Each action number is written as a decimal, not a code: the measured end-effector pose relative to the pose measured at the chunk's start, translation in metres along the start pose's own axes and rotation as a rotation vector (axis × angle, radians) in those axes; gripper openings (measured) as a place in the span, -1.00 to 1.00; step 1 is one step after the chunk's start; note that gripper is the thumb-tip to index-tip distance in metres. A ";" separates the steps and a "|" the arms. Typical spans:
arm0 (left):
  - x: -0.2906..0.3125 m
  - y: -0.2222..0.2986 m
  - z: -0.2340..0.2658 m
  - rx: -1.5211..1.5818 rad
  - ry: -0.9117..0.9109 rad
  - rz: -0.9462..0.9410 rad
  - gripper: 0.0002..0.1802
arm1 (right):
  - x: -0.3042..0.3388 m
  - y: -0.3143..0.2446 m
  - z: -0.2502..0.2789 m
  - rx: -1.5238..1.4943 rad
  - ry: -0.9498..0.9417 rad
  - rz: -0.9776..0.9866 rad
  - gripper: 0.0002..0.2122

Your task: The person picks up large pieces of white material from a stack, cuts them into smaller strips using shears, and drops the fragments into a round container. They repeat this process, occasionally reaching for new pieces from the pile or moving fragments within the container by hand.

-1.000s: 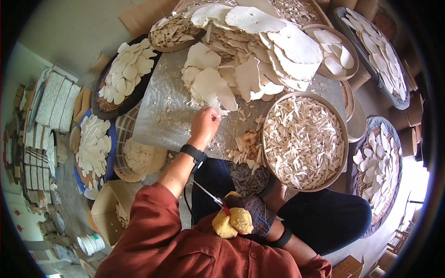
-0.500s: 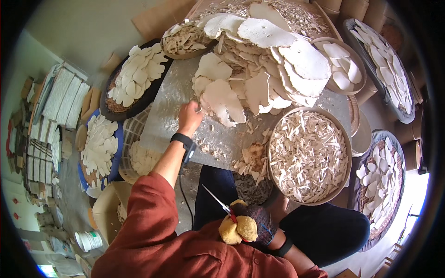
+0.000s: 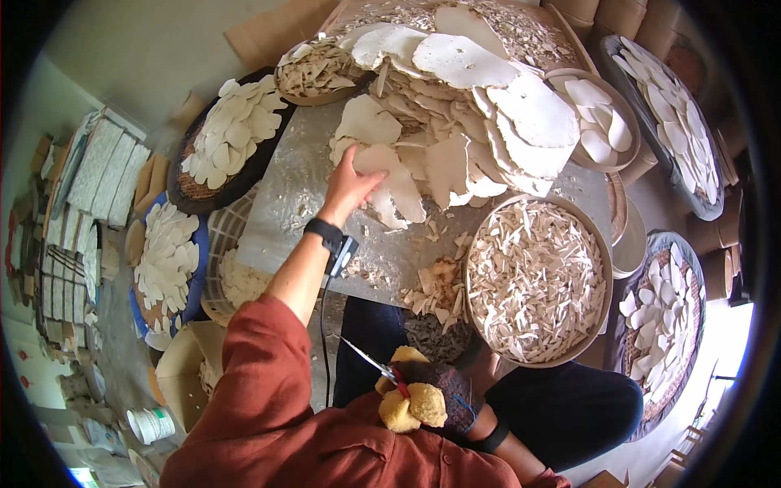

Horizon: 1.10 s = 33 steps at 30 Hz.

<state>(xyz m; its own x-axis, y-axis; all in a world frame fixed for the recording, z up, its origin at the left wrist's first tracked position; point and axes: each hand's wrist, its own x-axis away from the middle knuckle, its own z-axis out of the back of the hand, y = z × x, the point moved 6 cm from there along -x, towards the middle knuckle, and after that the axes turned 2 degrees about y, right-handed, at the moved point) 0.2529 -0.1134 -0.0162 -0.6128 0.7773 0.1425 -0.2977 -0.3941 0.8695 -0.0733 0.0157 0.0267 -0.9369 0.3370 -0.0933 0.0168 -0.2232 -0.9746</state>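
My left hand is open, thumb and forefinger spread, at the left edge of a thin, irregular cream-coloured slice on the metal-topped table. Its fingertips meet or overlap the edge, but I cannot tell whether they touch. Behind that slice rises a heap of similar large pale slices. Low in front of my body, my right hand, in a dark knitted glove, is closed on scissors with red on the grip and yellow padding round the handles. The blades point up and left; the padding hides part of the fingers.
A round tray of cut strips overlaps the table's right front. Trays of pale pieces stand left and right; a bowl of smaller slices sits behind. Scraps and dust lie on the metal tabletop. A cable hangs beside my left arm.
My left hand has moved slightly up and right to the slice, and its fingers have spread. My right hand still holds the scissors; the whole view has shifted slightly.
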 end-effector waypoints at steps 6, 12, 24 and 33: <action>0.039 0.015 0.035 0.442 -0.028 0.057 -0.67 | 0.009 0.019 0.006 -0.033 0.071 -0.149 -0.65; 0.145 0.012 0.054 0.405 0.014 -0.029 -0.51 | 0.036 0.088 -0.007 -0.872 0.287 -0.370 -0.77; 0.204 0.020 -0.024 0.698 -0.013 -0.063 -0.25 | 0.035 0.091 -0.017 -1.044 0.218 -0.139 -0.66; 0.220 0.017 -0.051 0.758 -0.052 0.009 -0.27 | 0.039 0.087 -0.012 -1.249 0.228 -0.088 -0.53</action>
<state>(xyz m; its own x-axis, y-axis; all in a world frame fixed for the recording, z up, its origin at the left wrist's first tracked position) 0.0760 0.0260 0.0060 -0.5720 0.8050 0.1573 0.3033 0.0294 0.9524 -0.1043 0.0202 -0.0637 -0.8727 0.4832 0.0697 0.3902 0.7761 -0.4954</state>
